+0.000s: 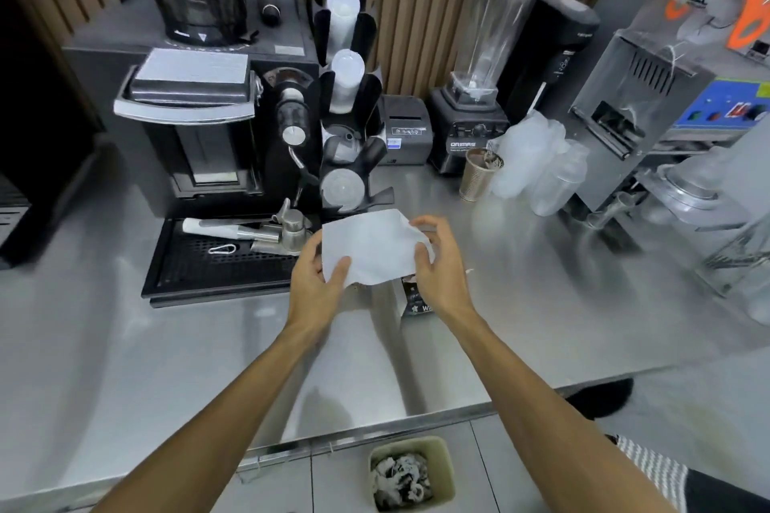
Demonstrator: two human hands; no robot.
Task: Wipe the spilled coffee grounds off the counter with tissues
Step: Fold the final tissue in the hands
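Note:
A white tissue (368, 246) is stretched flat in the air above the steel counter (521, 304), held at both sides. My left hand (314, 277) pinches its lower left edge. My right hand (437, 262) grips its crumpled right edge. Under the tissue a dark tissue pack (412, 300) lies on the counter, partly hidden by my right hand. No coffee grounds show on the counter from here; the surface under the tissue is hidden.
A black coffee grinder (208, 125) with a drip tray (216, 262) stands at the left, a lid holder (350, 117) and blender (479, 96) behind. A paper cup (477, 175) and plastic cups (537, 167) sit right. A bin (410, 471) with used tissues stands on the floor below.

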